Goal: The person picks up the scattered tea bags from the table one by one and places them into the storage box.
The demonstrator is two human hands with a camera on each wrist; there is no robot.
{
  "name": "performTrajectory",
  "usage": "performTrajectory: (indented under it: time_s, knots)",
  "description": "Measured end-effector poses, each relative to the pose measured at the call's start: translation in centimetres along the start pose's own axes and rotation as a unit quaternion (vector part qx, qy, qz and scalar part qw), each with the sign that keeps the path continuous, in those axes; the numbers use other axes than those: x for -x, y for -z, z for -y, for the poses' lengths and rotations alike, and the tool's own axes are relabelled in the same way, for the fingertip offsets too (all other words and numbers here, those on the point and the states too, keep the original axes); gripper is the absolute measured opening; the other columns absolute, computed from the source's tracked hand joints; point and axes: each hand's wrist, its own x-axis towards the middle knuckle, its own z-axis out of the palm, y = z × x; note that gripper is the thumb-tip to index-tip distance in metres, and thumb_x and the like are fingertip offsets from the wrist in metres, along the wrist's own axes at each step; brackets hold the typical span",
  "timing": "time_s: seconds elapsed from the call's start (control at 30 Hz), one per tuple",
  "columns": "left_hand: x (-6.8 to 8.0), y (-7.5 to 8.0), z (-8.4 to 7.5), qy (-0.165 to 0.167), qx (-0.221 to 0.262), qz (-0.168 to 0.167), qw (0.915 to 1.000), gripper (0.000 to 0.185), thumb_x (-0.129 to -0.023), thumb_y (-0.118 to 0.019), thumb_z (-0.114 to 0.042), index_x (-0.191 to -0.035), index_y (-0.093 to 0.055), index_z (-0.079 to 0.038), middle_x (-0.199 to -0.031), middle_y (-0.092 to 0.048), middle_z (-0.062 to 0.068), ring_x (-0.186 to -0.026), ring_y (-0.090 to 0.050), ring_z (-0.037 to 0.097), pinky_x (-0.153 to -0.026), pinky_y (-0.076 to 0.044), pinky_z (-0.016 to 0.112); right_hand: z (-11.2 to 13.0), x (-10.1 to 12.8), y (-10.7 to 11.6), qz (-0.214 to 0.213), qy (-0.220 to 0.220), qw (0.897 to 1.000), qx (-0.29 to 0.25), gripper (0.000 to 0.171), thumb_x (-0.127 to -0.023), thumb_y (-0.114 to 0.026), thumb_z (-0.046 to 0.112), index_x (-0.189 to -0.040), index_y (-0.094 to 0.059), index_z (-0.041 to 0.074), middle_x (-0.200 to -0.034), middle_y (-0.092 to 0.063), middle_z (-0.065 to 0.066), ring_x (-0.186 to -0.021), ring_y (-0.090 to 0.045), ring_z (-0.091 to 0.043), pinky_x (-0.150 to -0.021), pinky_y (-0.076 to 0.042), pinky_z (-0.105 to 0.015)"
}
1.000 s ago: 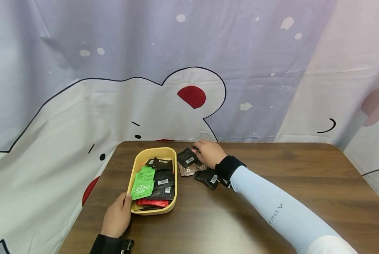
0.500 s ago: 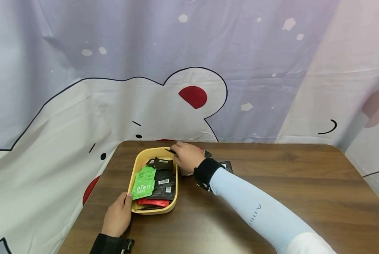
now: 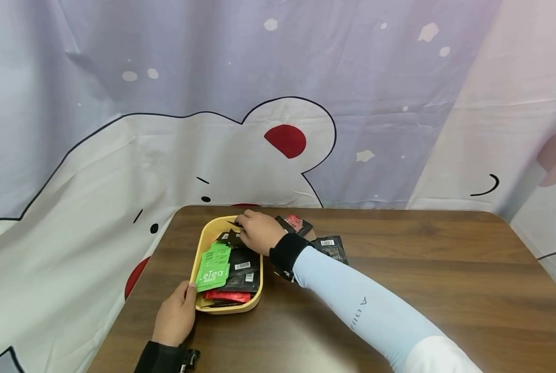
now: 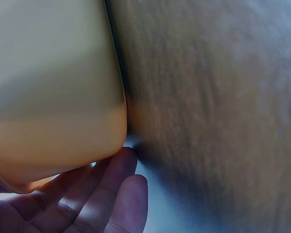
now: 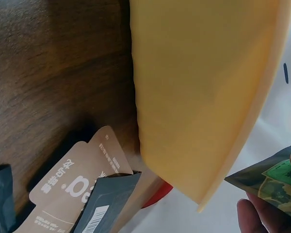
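Near the far left of the table stands a yellow plastic bin (image 3: 231, 310). My left hand (image 3: 175, 313) grips its near left corner, thumb at the rim and fingers against the outer wall (image 4: 63, 136). Over the bin's far end, my right hand (image 3: 259, 233) pinches a black tea sachet (image 3: 234, 224); the right wrist view shows a green print on that sachet (image 5: 269, 179). Inside the bin lie a green eTea card (image 3: 215, 267), several black sachets (image 3: 243, 259) and a red packet (image 3: 228, 296). My right hand hides part of the bin's far right side.
Right of the bin, a black-and-red sachet (image 3: 294, 224) and another black sachet (image 3: 332, 248) lie on the brown wooden table (image 3: 422, 280). A brown card (image 5: 70, 187) lies partly under a dark sachet (image 5: 106, 201). A printed curtain (image 3: 376, 103) hangs behind the table.
My right hand has picked up a black sachet from the pile on the table and carried it left over the bin. My left hand stays on the bin.
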Motion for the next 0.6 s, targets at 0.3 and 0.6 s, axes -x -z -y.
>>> performTrajectory:
  time_s: [0.3, 0.6]
  knots:
    - [0.01, -0.08, 0.0, -0.004, 0.0, -0.001, 1.0, 0.048, -0.111, -0.032, -0.036, -0.136, -0.053, -0.001, -0.106, -0.064, 0.014, -0.08, -0.054, 0.022, -0.068, -0.039, 0.035, 0.13, 0.03, -0.24, 0.0, 0.0, 1.0, 0.008, 0.031, -0.101, -0.058, 0.022, -0.131, -0.064, 0.013, -0.108, -0.067, -0.002, -0.091, -0.064, -0.013, -0.08, -0.055, -0.029]
    - [0.01, -0.1, 0.03, -0.005, -0.001, -0.005, 1.0, 0.048, -0.111, -0.032, -0.036, -0.137, -0.053, -0.002, -0.109, -0.064, 0.015, -0.082, -0.054, 0.022, -0.068, -0.04, 0.034, 0.31, 0.3, -0.28, 0.073, -0.016, 0.997, -0.023, 0.093, -0.091, -0.059, 0.067, -0.163, -0.017, 0.025, -0.163, -0.033, -0.007, -0.15, -0.035, -0.026, -0.118, -0.036, -0.048]
